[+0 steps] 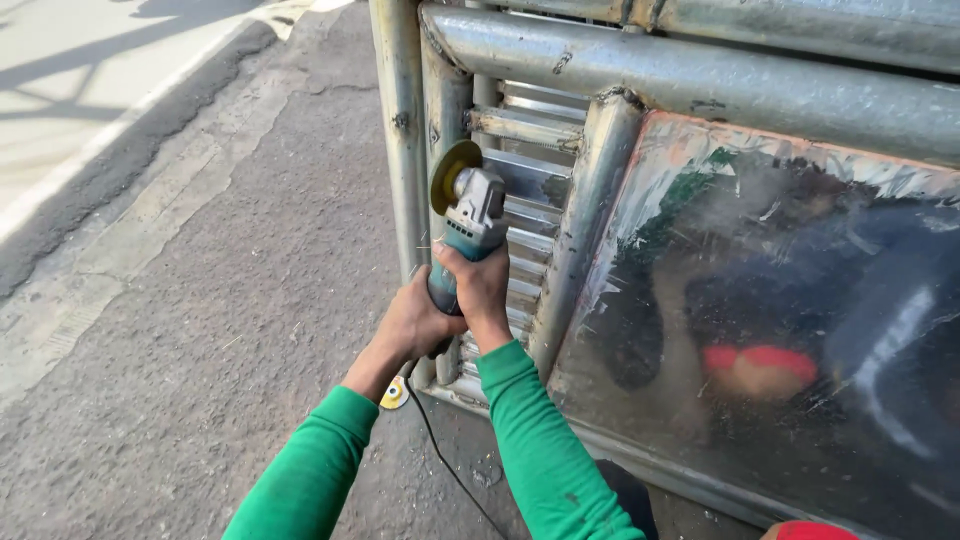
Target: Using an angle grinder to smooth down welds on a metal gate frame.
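Both hands clamp one angle grinder point(468, 235) — the right hand point(482, 285) wraps the teal body higher up, fingers closed around it; the left hand point(412, 325) grips the tail end just below. The tool's long axis runs up and slightly forward from the hands, its yellowish disc point(452, 175) at the far tip, set against an upright tube point(443, 130) of the steel frame point(700, 85). The cord point(440, 450) trails down to the asphalt point(200, 330).

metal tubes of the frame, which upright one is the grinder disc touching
The angle grinder disc meets the second upright tube from the left, just right of the outermost corner post. The thicker slanted upright beside the shiny panel stands apart.
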